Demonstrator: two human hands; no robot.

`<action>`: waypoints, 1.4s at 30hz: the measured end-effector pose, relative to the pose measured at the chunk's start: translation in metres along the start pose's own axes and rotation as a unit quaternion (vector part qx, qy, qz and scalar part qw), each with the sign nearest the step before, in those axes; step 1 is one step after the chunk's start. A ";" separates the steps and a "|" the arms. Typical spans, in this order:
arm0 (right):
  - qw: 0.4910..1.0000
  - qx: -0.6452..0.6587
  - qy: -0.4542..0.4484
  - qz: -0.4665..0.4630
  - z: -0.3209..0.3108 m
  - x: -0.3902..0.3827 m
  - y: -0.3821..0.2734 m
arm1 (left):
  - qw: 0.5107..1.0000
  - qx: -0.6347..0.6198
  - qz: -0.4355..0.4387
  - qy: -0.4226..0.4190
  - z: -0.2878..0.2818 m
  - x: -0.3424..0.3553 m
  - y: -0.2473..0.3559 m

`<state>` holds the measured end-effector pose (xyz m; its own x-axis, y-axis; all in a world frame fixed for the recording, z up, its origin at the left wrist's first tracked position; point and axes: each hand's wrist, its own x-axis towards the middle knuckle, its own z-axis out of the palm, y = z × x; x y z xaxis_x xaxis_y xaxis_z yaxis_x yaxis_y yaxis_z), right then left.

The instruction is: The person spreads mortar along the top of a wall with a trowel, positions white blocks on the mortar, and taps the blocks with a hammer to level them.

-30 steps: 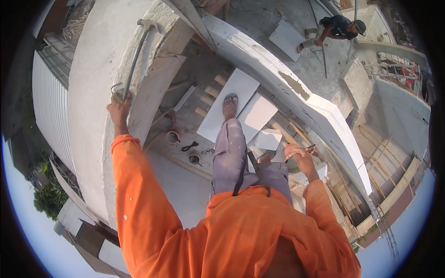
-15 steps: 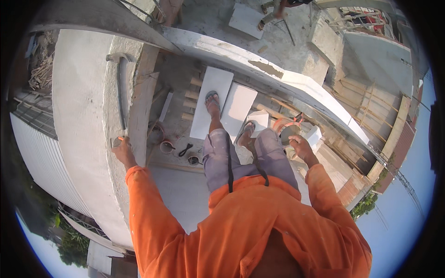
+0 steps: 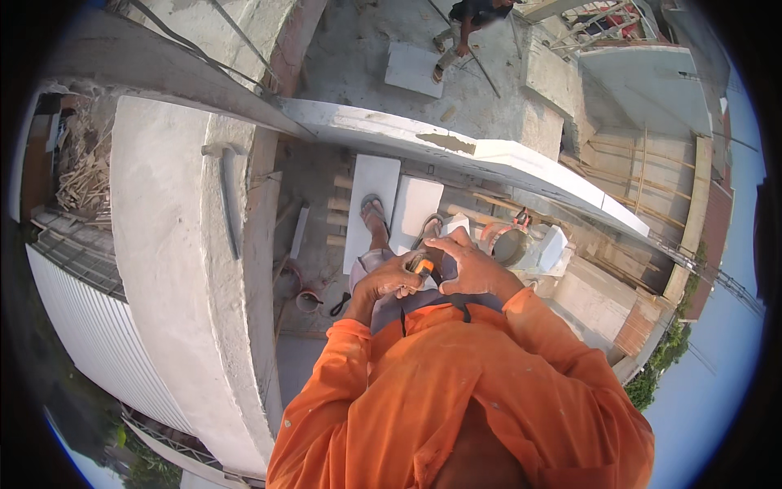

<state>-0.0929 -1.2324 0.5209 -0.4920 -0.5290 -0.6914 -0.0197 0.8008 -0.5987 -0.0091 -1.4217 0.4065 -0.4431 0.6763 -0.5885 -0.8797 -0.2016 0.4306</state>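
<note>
Both my hands meet in front of my chest, above my orange shirt. My left hand (image 3: 393, 281) grips a small orange and black tool (image 3: 422, 266), seemingly a tape measure. My right hand (image 3: 466, 265) is curled over the same tool from the right, fingers touching it. A hammer (image 3: 226, 196) lies alone on top of the grey concrete wall (image 3: 167, 269) to my left, away from both hands. My sandalled feet stand on white slabs (image 3: 368, 208) laid over wooden battens below.
A long white concrete beam (image 3: 456, 151) crosses ahead of me. Another person (image 3: 464, 24) stands on the far slab near a white block (image 3: 414, 69). Small tins and a black strap (image 3: 314, 300) lie on the floor below. A round orange-rimmed bucket (image 3: 509, 244) sits at the right.
My left hand let go of the hammer, which stays on the wall top, and came to my chest. Both hands now close on the small orange tool. The view tilted further down.
</note>
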 end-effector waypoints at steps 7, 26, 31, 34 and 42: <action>0.993 -0.022 0.035 -0.109 0.006 -0.016 -0.010 | 0.991 -0.117 0.040 -0.051 0.033 -0.014 0.017; 0.967 0.164 -0.047 -0.187 -0.040 -0.051 0.027 | 0.986 0.054 0.105 0.115 0.109 -0.018 0.069; 0.978 0.143 0.020 -0.154 -0.045 -0.079 0.045 | 0.983 0.107 0.051 0.141 0.144 0.007 0.083; 0.978 0.111 0.087 -0.154 -0.033 -0.086 0.069 | 0.979 0.131 0.041 0.148 0.158 0.021 0.083; 0.974 0.150 0.078 -0.151 -0.043 -0.097 0.093 | 0.993 0.046 0.040 0.105 0.151 0.043 0.067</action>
<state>-0.0845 -1.0941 0.5499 -0.6295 -0.6598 -0.4104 0.0594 0.4858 -0.8721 -0.0611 -1.2996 0.5134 -0.5455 0.4968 -0.6750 -0.8251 -0.1774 0.5364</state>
